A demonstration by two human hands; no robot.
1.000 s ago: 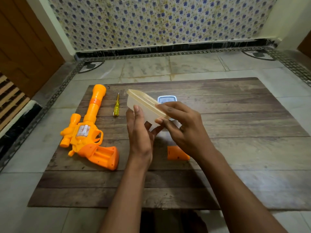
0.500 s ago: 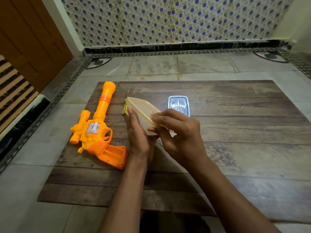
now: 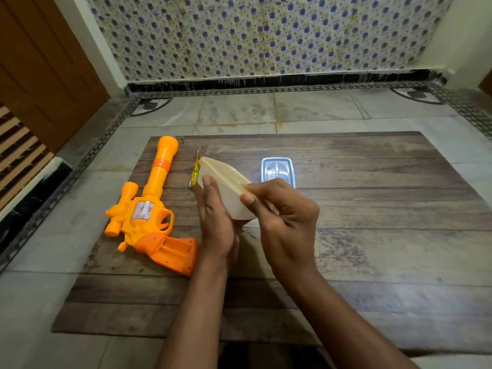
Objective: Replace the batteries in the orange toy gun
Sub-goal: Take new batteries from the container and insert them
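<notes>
Toy gun: the orange toy gun (image 3: 149,211) lies flat on the wooden mat (image 3: 372,235) at centre left of the frame, barrel pointing toward the top of the frame, grip toward the bottom centre. The grip shows an open rectangular recess.
Container: a pale, translucent plastic container (image 3: 229,190) is held tilted above the mat at the centre of the frame, its cream lid facing up and to the right.
Left hand: the left hand (image 3: 217,222) cups the container's lower left side, fingers nearly straight along its wall, palm turned toward the right.
Right hand: the right hand (image 3: 282,217) pinches the lid's near right edge between thumb and curled fingers.
Screwdriver: a small yellow-handled screwdriver (image 3: 194,174) lies on the mat between the gun barrel and the container, partly hidden behind the container.
Tray: a small clear blue-rimmed tray (image 3: 277,169) sits on the mat just above the right hand; its near edge is hidden by the fingers.
Surroundings: the mat lies on a tiled floor (image 3: 266,113), with a blue-flowered wall (image 3: 266,35) across the top of the frame.
</notes>
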